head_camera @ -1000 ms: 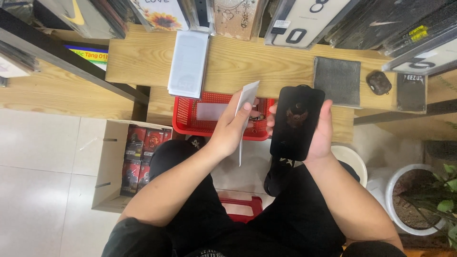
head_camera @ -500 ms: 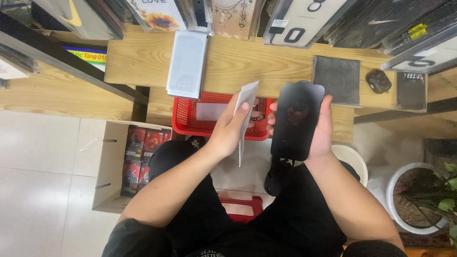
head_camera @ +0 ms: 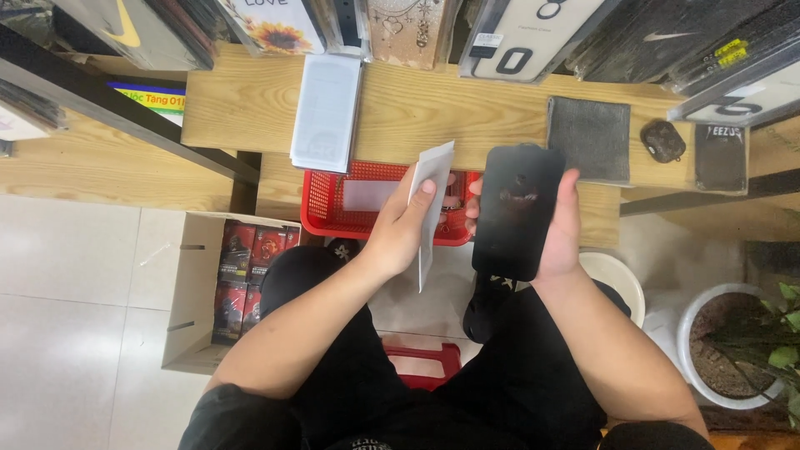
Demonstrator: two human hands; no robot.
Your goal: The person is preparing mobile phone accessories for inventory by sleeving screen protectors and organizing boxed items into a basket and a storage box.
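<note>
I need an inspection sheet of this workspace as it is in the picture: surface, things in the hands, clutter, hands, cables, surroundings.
Surface: light wooden bench, grain visible.
Things in hand: black phone, screen up and dark; thin white sheet, seen nearly edge-on.
Clutter: red mesh basket; white flat box; grey cloth pad; small dark earbud case.
Hands: left hand holds the white sheet; right hand holds the phone from beneath.
Cables: nothing seen.
Surroundings: cardboard box of red packets on the tiled floor; plant pot; phone cases on display along the top.
</note>
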